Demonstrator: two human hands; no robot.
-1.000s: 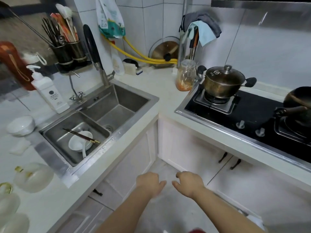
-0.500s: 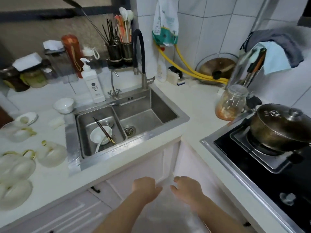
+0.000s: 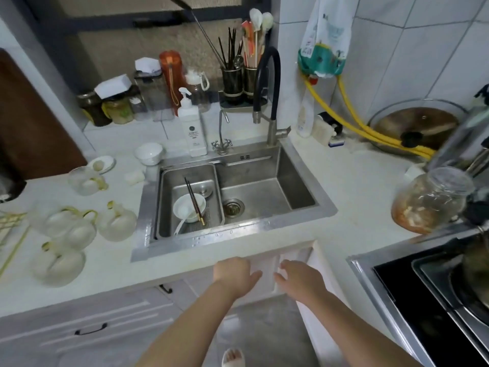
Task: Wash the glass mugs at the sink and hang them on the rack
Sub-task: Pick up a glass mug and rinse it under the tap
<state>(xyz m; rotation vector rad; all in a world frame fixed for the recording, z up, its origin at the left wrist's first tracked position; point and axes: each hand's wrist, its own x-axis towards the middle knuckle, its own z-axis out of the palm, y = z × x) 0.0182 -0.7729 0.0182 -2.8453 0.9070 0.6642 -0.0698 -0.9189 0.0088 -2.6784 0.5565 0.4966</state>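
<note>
Several clear glass mugs with gold handles lie on the white counter left of the steel sink [image 3: 296, 215]: one closest to the sink [image 3: 117, 223], one in front [image 3: 59, 263], one further back [image 3: 84, 180]. A thin gold rack [image 3: 10, 234] shows at the far left edge, mostly cut off. My left hand [image 3: 234, 274] and my right hand [image 3: 300, 276] hover side by side below the counter's front edge, in front of the cabinet doors. Both hold nothing, fingers loosely spread. The black-necked faucet [image 3: 267, 83] arches over the sink's back.
A white bowl with spoon and chopsticks [image 3: 189, 206] sits in the sink's left basin. A soap pump bottle [image 3: 191, 125] stands behind it. A glass jar [image 3: 431, 200] and the stove [image 3: 436, 295] are to the right. Jars line the window ledge.
The view has swung left and moved nearer to the sink, bringing the mugs into sight. Both hands have risen toward the counter edge, still empty and close together.
</note>
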